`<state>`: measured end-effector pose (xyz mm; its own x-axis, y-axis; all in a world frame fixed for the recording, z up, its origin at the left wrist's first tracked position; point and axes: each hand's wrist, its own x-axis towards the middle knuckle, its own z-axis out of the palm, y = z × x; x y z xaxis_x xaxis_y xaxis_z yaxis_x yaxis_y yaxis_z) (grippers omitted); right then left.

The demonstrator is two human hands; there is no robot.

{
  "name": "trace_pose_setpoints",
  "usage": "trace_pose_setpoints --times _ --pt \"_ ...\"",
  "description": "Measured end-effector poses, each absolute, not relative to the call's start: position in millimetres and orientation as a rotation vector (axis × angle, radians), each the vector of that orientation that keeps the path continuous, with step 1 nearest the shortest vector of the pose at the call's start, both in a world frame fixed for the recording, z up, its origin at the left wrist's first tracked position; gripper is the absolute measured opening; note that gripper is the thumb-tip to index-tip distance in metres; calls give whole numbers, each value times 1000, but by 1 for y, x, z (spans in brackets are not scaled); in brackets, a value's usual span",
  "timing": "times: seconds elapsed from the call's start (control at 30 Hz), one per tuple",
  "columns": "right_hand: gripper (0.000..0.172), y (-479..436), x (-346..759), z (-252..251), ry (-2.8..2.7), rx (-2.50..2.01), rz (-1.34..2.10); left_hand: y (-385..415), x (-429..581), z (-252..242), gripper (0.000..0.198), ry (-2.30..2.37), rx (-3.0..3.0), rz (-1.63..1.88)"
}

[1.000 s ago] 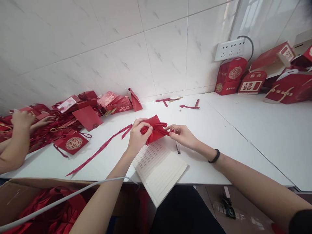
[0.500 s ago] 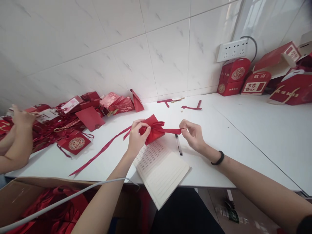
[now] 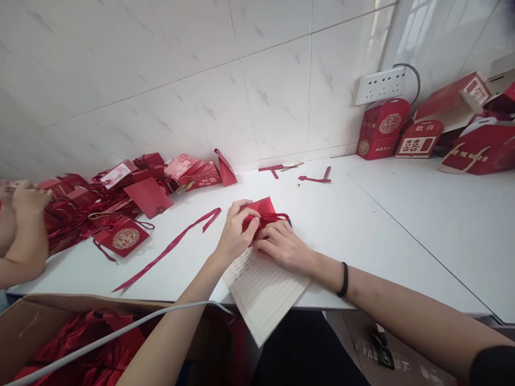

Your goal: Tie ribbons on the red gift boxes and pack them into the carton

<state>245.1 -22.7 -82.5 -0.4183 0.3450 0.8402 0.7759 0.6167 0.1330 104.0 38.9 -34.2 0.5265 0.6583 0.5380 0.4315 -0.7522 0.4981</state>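
A small red gift box (image 3: 263,205) tied with a red ribbon bow (image 3: 279,216) is in front of me, over the top of an open notebook (image 3: 265,305). My left hand (image 3: 236,230) grips the box's left side, thumb at the knot. Bent over the bow's right part is my right hand (image 3: 285,247), its fingers closed on the ribbon; the fingertips are partly hidden. A long dark red ribbon (image 3: 173,245) lies on the table left of my hands. Handwriting covers the notebook's upper page, and its lower corner sticks out past the table edge.
Red gift boxes (image 3: 129,236) are heaped at left beside another person's hands (image 3: 30,198). More boxes (image 3: 382,128) stand at right under a power strip (image 3: 380,86). Ribbon scraps (image 3: 316,179) lie near the wall. A grey cable (image 3: 132,324) crosses above a carton of red material (image 3: 92,343).
My right hand has moved left from the stretched ribbon end to the bow, against my left hand. The box has shifted slightly right and down. The pen is now mostly covered.
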Motion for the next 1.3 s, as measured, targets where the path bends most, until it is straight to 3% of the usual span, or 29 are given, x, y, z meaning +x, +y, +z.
trace_pose_setpoints --times 0.37,0.73,0.93,1.3 --pt "27 -18 248 -84 -2044 -924 -577 50 100 -36 17 898 2476 1066" --pt "21 -19 250 -82 -2075 -792 -618 51 99 -37 20 882 2483 1090" --pt "20 -20 253 -81 -2097 -726 -569 54 101 -39 4 883 2517 1134" --pt "16 -21 248 -85 -1996 -702 -529 54 103 -41 3 907 2532 1174"
